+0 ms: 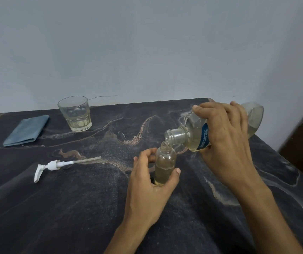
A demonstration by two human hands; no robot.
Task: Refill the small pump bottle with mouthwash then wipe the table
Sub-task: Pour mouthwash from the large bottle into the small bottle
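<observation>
Both grips are busy with bottles near the middle of a dark, marble-patterned desk (73,208). The left hand (148,182) has its grip clamped on the small pump bottle (165,163), fingers curled behind it and thumb pressed against its front right side. This clear little bottle stands upright on the desk, its neck open, and holds pale yellowish liquid to about half its height.

The right hand (224,136) has its grip clamped around the mouthwash bottle (192,133), a larger clear bottle with a blue label. It is tipped nearly on its side, base up and to the right, its uncapped mouth just above the small bottle's neck and touching or almost touching it. A thin trickle of liquid shows at the lip. Pale liquid lies along the lower side of the large bottle.

Left of the hands, well apart from them, the white pump head (52,166) lies on its side on the desk, nozzle toward the left and dip tube pointing right. Farther back on the left stands a clear glass tumbler (75,114) with a little pale liquid at the bottom. Just left of the tumbler lies a folded blue-grey cloth (26,130). A plain pale wall (147,43) rises behind the desk.
</observation>
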